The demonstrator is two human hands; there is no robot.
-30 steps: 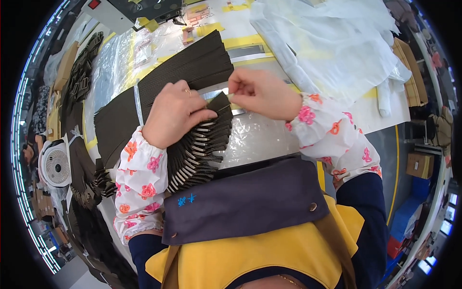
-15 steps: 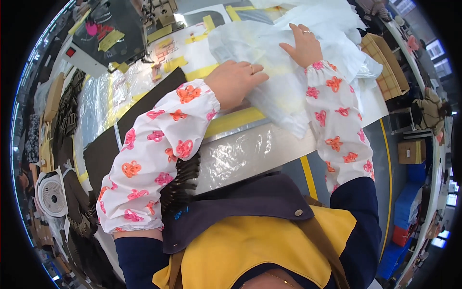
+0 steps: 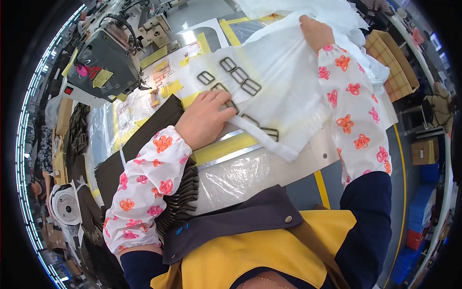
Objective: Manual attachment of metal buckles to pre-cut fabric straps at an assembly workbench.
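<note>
A thin white translucent sheet (image 3: 288,77) spreads over the table in soft folds. Several dark metal slide buckles (image 3: 239,75) lie on it, some single and some side by side. My left hand (image 3: 204,118) is closed at the sheet's near left edge, its fingers over part of a buckle; a folded strip of the sheet runs out from under the thumb. At the far right, my right hand (image 3: 316,33) grips the raised sheet with bent fingers, its fingertips partly hidden. The sheet stretches up toward that hand in a slope.
A grey sewing machine (image 3: 106,60) stands at the far left. Dark brown layered fabric strips (image 3: 139,130) lie beside my left forearm. Yellow tape (image 3: 226,148) and clear plastic cover the tabletop. A cardboard box (image 3: 392,62) sits at the right, and a white fan (image 3: 66,204) at the left.
The slide buckles have come into view on the sheet. My right hand has closed on the sheet and moved slightly right and away; my left hand has shifted left and nearer. The view has shifted slightly.
</note>
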